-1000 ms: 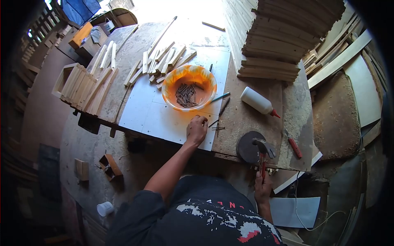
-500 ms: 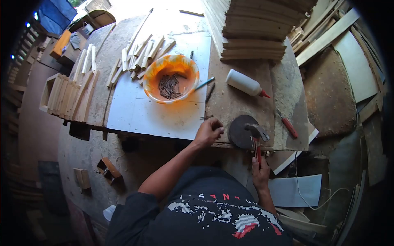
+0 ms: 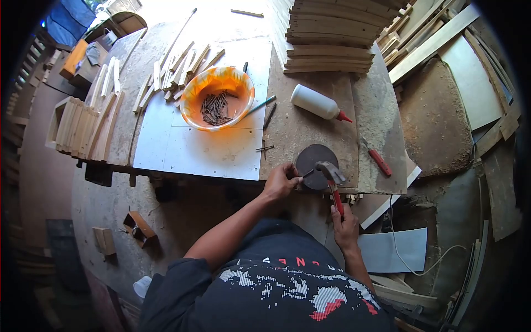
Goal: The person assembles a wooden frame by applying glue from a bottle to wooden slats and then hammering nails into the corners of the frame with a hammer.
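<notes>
My left hand (image 3: 281, 181) pinches a nail (image 3: 308, 173) between thumb and fingertips, at the left side of a round dark metal disc (image 3: 316, 154). The nail reaches out over the disc. Wrapped round the red handle of a claw hammer (image 3: 335, 193) is my right hand (image 3: 346, 228). The hammer's head overlaps the disc's right part, close to the nail. A few loose nails (image 3: 265, 148) lie crossed on the board beyond my left hand. An orange and white bowl (image 3: 186, 115) holds a heap of nails (image 3: 215, 109).
A white glue bottle (image 3: 315, 102) with a red tip lies beyond the disc. To the right lies a red-handled tool (image 3: 380, 163). Wooden strips (image 3: 180, 66) lie behind the bowl, with stacked frames (image 3: 77, 130) at left. A tall wood stack (image 3: 329, 58) stands at the back.
My left hand has brought a nail over to the disc's edge. The hammer head has shifted slightly left over the disc. The whole view has also shifted a little.
</notes>
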{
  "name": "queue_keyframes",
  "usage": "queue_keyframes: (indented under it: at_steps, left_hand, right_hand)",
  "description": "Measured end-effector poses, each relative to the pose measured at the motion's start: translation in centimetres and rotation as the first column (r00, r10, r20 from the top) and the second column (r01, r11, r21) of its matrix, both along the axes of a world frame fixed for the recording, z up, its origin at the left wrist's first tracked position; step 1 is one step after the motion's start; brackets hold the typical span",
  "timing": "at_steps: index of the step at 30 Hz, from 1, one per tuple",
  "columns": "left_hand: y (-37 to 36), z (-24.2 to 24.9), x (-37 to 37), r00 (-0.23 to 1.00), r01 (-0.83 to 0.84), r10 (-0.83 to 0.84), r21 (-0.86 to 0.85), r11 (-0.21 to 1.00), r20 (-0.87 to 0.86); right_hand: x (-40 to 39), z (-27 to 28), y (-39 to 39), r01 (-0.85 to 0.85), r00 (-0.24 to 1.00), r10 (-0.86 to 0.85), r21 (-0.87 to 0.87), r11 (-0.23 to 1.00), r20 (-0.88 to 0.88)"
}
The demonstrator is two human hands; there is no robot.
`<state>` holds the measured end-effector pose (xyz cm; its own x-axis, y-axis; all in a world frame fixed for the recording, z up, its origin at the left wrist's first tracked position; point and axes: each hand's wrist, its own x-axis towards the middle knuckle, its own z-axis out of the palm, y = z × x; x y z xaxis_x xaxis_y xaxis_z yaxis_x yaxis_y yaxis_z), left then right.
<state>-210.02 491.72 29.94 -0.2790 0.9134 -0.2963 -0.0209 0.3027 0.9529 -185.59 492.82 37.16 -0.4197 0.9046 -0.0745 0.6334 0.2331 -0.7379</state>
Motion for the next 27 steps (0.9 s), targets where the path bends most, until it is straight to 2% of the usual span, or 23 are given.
queue_keyframes:
  at_steps: [3,12,15,18,21,24,27]
  left_hand:
    - [0.1,-0.1,-0.2,0.999,0.019,-0.019,0.000,1.000,-0.049]
    - [0.7,-0.7,-0.9,0.997,0.044,-0.042,-0.028,0.999,0.069]
    - [0.9,-0.7,-1.1,0.996,0.077,-0.074,-0.054,0.996,0.055]
    - [1.0,-0.1,-1.3,0.987,0.096,-0.085,-0.074,0.993,0.139]
    - [0.9,-0.2,-1.4,0.978,0.103,-0.092,-0.050,0.993,0.189]
    - [0.9,-0.6,-1.4,0.977,0.108,-0.102,-0.019,0.994,0.187]
    - [1.1,-1.4,-1.4,0.983,0.104,-0.096,-0.043,0.994,0.156]
  right_hand:
    - [0.0,0.3,0.1,-0.035,0.997,0.031,0.054,0.998,0.069]
    - [-0.4,1.3,0.1,-0.104,0.993,0.094,0.162,0.981,0.071]
    - [-0.2,0.2,0.6,-0.179,0.922,0.118,0.137,0.974,0.368]
    - [-0.1,0.7,0.9,-0.123,0.965,0.091,0.116,0.986,0.248]
    - [-0.4,1.7,0.3,-0.084,0.996,0.083,0.178,0.981,0.012]
    - [-0.1,0.3,0.4,-0.113,0.993,0.114,0.257,0.960,0.011]
    - [0.5,-1.5,1.0,-0.165,0.954,0.108,0.187,0.968,0.281]
